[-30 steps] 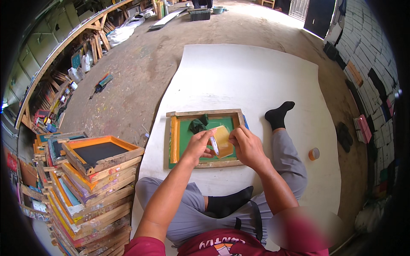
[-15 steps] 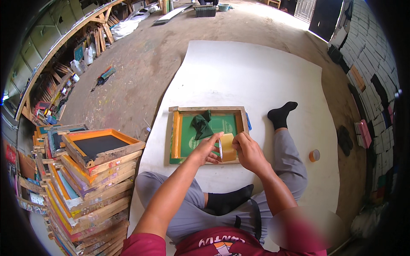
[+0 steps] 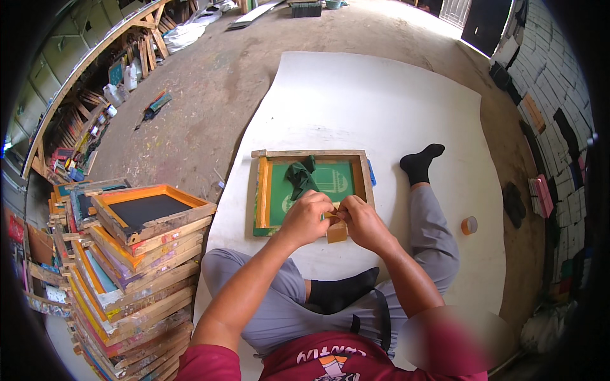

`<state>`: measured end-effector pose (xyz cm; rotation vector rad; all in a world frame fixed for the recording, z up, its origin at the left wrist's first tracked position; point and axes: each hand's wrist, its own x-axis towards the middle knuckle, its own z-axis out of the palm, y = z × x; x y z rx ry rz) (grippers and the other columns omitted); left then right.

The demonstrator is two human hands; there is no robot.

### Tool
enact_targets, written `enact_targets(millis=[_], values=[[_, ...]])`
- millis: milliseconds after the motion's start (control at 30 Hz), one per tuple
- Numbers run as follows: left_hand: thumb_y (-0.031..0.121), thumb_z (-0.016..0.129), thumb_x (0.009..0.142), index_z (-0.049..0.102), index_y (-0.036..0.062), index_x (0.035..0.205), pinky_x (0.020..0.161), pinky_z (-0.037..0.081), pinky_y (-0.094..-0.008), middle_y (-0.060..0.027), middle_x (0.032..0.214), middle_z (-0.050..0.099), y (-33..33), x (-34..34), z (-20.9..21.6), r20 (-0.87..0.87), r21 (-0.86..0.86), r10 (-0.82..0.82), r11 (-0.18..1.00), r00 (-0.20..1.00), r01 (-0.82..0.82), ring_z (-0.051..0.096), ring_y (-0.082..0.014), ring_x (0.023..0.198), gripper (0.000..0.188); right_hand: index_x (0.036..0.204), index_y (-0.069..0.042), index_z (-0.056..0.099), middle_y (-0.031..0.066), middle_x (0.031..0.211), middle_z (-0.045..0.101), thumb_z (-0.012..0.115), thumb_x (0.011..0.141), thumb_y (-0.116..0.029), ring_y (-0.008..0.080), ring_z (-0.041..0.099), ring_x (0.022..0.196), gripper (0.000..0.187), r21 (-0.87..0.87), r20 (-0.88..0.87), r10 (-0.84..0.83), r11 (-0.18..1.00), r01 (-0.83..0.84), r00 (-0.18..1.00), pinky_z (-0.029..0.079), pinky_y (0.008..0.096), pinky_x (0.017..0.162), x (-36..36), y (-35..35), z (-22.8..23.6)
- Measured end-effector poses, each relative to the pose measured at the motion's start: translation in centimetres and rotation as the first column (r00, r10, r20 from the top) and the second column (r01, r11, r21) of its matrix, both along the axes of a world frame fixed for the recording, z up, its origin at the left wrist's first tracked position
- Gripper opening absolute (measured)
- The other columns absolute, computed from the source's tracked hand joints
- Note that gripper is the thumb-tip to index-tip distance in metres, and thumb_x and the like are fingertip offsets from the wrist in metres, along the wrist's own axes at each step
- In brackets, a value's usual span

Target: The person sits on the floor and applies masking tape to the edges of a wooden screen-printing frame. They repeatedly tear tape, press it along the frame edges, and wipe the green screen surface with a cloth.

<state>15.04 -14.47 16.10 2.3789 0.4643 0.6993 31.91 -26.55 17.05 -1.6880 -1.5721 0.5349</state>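
Between my hands, over the near edge of a wooden screen-printing frame (image 3: pixel 262 190), is a roll of brown packing tape (image 3: pixel 337 233). My left hand (image 3: pixel 307 218) is closed on the tape from the left. Close against it, my right hand (image 3: pixel 363 223) pinches the tape from the right. Much of the roll is hidden behind the fingers, and its brown face shows below them. The frame's green mesh (image 3: pixel 327 178) carries a pale printed pattern. A crumpled dark green cloth (image 3: pixel 300 174) lies on the mesh, beyond my left hand.
A tall stack of wooden screen frames (image 3: pixel 152 254) stands at my left. The white sheet (image 3: pixel 356 95) beneath me covers part of the floor. Right of my leg lies a second tape roll (image 3: pixel 469 225). A blue object (image 3: pixel 372 173) sits beside the frame's right edge.
The tape roll has turned and dropped a little, and both hands have drawn together over it. My left hand has gone from spread fingers to a closed grip.
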Motion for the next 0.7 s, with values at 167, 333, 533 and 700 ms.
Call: enact_targets(millis=[167,333,533,700], values=[[0.005,0.077,0.082,0.078,0.0017,0.086,0.082,0.057,-0.0438,-0.0114,0.090,0.073,0.3,0.0,-0.4,0.034,0.036,0.028,0.999,0.999,-0.029,0.069,-0.0319,0.089,0.005,0.109,0.001,0.057,0.0196,0.098,0.062,0.071,0.096,-0.004,0.0390,0.065,0.091,0.020,0.073,-0.066,-0.096,0.992,0.101,0.993,0.052,0.0463,0.082,-0.7,-0.1,-0.8],[0.010,0.078,0.090,0.078,-0.0005,0.088,0.071,0.056,-0.0403,-0.0143,0.084,0.075,-0.3,0.1,-0.6,0.032,-0.316,0.185,0.934,0.982,-0.165,0.072,-0.0280,0.075,0.011,0.141,0.000,0.046,0.0218,0.122,0.064,0.088,0.087,-0.028,0.0379,0.068,0.112,0.073,0.259,-0.278,-0.142,0.941,0.217,0.950,0.055,0.0464,0.092,-1.6,-2.5,-5.0],[0.016,0.079,0.096,0.078,-0.0040,0.094,0.064,0.055,-0.0339,-0.0156,0.082,0.078,-0.9,0.4,-1.3,-0.154,-0.521,0.296,0.787,0.943,-0.332,0.070,-0.0162,0.068,0.020,0.130,-0.002,0.058,0.0184,0.113,0.070,0.095,0.077,-0.022,0.0383,0.070,0.107,0.067,0.054,-0.108,-0.334,0.939,0.341,0.936,0.055,0.0502,0.092,-1.9,-3.0,-9.8],[0.015,0.079,0.096,0.077,-0.0040,0.093,0.063,0.053,-0.0314,-0.0121,0.080,0.077,-0.8,0.2,-4.2,-0.125,-0.576,0.398,0.716,0.909,-0.393,0.068,-0.0126,0.068,0.019,0.118,-0.008,0.066,0.0101,0.100,0.071,0.093,0.065,-0.012,0.0338,0.069,0.096,0.060,0.324,0.274,-0.203,0.940,0.108,0.940,0.054,0.0453,0.095,1.2,-2.4,-9.4]])
